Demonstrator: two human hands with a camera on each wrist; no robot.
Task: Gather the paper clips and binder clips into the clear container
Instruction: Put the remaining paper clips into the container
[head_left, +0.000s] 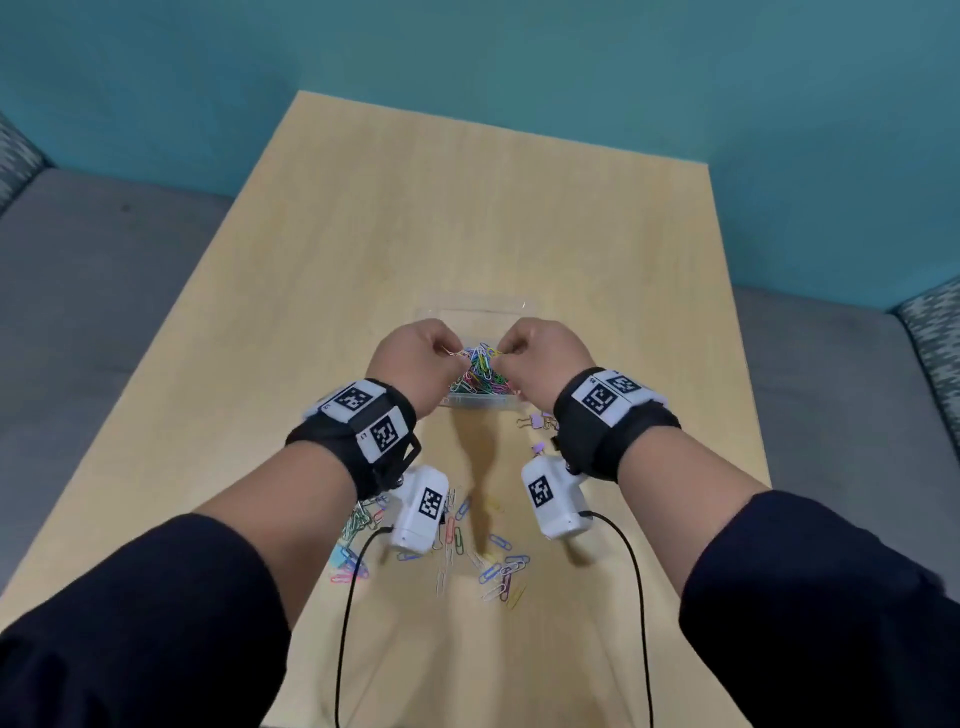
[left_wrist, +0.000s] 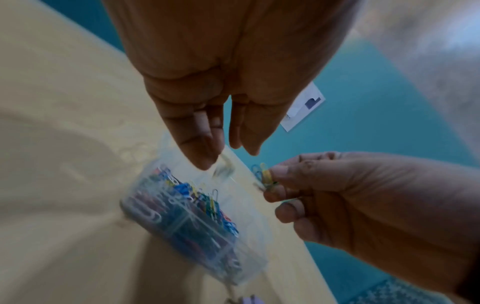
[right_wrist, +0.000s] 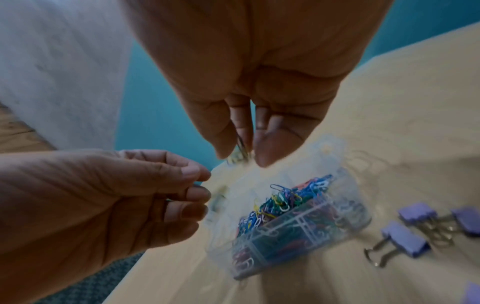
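Note:
The clear container (head_left: 480, 402) sits mid-table, heaped with coloured paper clips (head_left: 480, 371). Both hands hover over it, fingers curled. My left hand (head_left: 451, 354) pinches a few pale clips at its fingertips; in the left wrist view those pale clips (left_wrist: 224, 169) are blurred just under the left hand (left_wrist: 226, 158). My right hand (head_left: 505, 351) pinches a small bunch, seen as yellow and blue clips (left_wrist: 265, 174). In the right wrist view the right hand (right_wrist: 239, 160) is above the container (right_wrist: 298, 232). Several loose paper clips (head_left: 467, 551) lie on the table under my forearms.
Purple binder clips (right_wrist: 405, 238) lie on the wooden table (head_left: 467, 218) right of the container, also visible under my right wrist (head_left: 535, 421). Wrist camera cables trail toward me. Grey seating flanks the table and a teal wall stands behind.

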